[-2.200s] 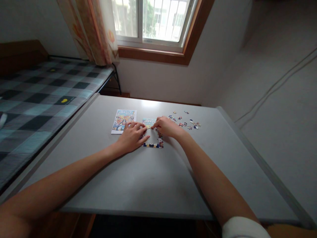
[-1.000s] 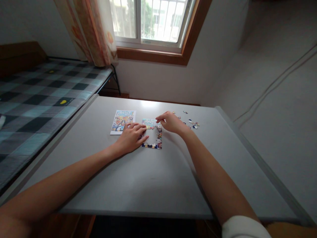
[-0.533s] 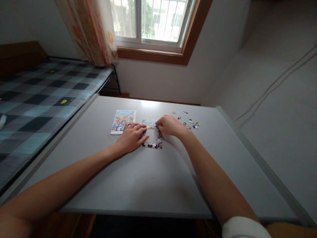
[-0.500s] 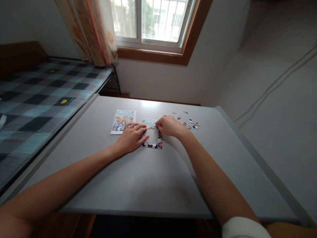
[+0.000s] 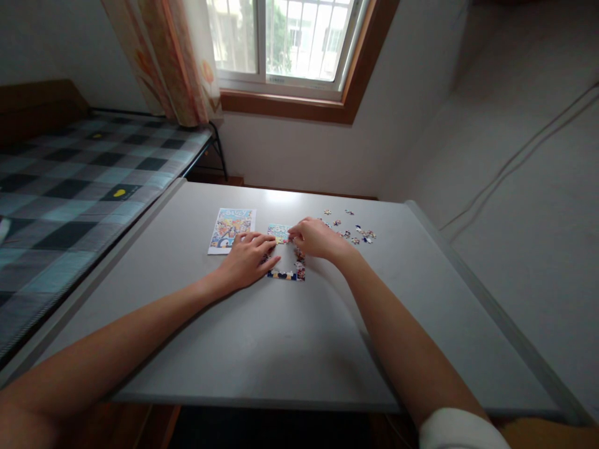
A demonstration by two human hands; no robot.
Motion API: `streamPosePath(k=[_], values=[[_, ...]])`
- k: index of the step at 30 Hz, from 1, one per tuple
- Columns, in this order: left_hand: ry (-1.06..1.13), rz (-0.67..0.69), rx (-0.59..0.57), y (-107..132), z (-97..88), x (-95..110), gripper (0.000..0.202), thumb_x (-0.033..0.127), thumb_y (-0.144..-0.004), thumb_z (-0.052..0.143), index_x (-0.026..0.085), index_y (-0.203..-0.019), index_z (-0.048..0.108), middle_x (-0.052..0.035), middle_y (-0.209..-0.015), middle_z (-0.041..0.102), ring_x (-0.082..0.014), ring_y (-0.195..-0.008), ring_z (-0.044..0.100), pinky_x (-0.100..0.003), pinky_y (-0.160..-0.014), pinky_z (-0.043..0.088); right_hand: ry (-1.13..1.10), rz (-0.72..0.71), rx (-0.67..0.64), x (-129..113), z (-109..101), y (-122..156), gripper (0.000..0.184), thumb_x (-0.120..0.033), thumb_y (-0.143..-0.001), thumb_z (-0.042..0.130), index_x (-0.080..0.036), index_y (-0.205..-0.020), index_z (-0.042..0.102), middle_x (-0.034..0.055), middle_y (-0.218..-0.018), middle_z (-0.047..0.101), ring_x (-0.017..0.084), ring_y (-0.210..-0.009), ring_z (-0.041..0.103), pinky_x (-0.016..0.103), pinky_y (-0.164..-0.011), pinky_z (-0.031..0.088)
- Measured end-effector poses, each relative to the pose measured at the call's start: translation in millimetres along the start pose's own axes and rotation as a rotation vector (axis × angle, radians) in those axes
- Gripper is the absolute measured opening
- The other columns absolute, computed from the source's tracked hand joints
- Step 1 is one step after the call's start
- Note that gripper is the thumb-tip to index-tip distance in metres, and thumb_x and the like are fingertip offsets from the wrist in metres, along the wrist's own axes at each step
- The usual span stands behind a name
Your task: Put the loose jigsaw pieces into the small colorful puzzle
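Note:
A partly joined jigsaw puzzle (image 5: 282, 275) lies on the table, its border pieces framing an open middle where the tabletop shows. My left hand (image 5: 250, 257) rests over the puzzle's left edge with fingers spread. At the upper right of the puzzle, my right hand (image 5: 312, 237) has thumb and fingertips pinched together, pressed down at the inner edge of the top strip. Whatever sits between those fingertips is hidden or too small to make out. A printed picture sheet (image 5: 233, 224) with colourful characters lies left of the puzzle, partly behind my left fingers.
Loose puzzle pieces (image 5: 367, 236) are scattered right of my right hand on the grey-white table (image 5: 262, 349). A bed with a checked cover (image 5: 93, 181) stands along the left. Beyond the table are a window (image 5: 299, 43) and a curtain (image 5: 175, 62).
My right hand has shifted slightly left along the puzzle's top strip, fingers still pinched. My left hand stays in place. The whole view has moved very slightly.

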State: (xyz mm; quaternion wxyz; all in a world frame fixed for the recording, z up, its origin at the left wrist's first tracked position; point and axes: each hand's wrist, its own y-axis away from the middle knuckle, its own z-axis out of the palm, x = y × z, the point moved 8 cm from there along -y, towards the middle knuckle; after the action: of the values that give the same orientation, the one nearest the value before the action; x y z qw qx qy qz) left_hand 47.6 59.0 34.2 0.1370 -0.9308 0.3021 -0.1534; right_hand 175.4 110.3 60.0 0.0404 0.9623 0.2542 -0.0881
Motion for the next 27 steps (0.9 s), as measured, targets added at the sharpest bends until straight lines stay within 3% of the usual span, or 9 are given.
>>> streamPosePath(k=[6, 20, 27], values=[[0.002, -0.001, -0.006, -1.1, 0.2, 0.6, 0.030, 0.041, -0.096, 0.052, 0.024, -0.117, 0.064, -0.0051, -0.127, 0.065, -0.0275, -0.119, 0.053, -0.048, -0.102, 0.031, 0.030, -0.038, 0.012, -1.8, 4.3, -0.9, 0.026, -0.015, -0.082, 0.049, -0.020, -0.076, 0.074, 0.0083, -0.077, 0.070, 0.018, -0.077, 0.058, 0.029, -0.070, 0.036], [-0.007, 0.012, 0.014, -1.2, 0.9, 1.2, 0.031, 0.041, -0.095, 0.053, 0.022, -0.117, 0.064, -0.0050, -0.127, 0.065, -0.0273, -0.118, 0.053, -0.047, -0.102, 0.032, 0.267, -0.121, 0.073, -32.2, -2.9, 5.1, 0.026, -0.023, -0.089, 0.051, -0.014, -0.085, 0.075, 0.0140, -0.082, 0.069, 0.024, -0.094, 0.051, 0.035, -0.079, 0.032], [0.005, 0.004, -0.003, -0.9, 1.3, -0.3, 0.030, 0.040, -0.095, 0.052, 0.024, -0.117, 0.064, -0.0051, -0.128, 0.064, -0.0278, -0.118, 0.053, -0.048, -0.101, 0.033, 0.118, -0.088, 0.100, -14.0, -2.2, -0.2, 0.028, -0.018, -0.089, 0.049, -0.017, -0.096, 0.076, 0.0111, -0.084, 0.072, 0.024, -0.097, 0.054, 0.034, -0.081, 0.037]])
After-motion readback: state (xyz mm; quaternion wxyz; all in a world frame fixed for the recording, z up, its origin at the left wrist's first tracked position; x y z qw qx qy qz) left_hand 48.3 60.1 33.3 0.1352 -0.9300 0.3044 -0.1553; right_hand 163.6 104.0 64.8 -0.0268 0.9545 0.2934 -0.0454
